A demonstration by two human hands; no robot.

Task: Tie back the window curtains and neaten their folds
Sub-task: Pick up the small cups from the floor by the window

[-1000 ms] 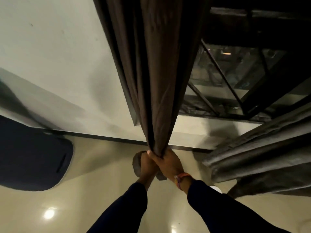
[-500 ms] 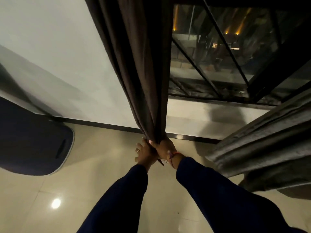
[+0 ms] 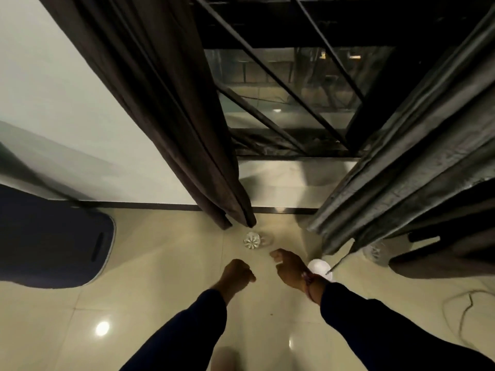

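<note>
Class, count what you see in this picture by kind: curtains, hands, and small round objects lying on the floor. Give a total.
Curtains: 2 (brown curtain, grey curtain)
Hands: 2 (left hand, right hand)
Round floor objects: 2 (glass piece, white disc)
Total: 6

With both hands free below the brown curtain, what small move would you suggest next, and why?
Probably reach the right hand and left hand up to gather the brown curtain near its lower end. It hangs loose with no tie visible around it, its hem just above the floor, and both hands hold nothing.
</note>
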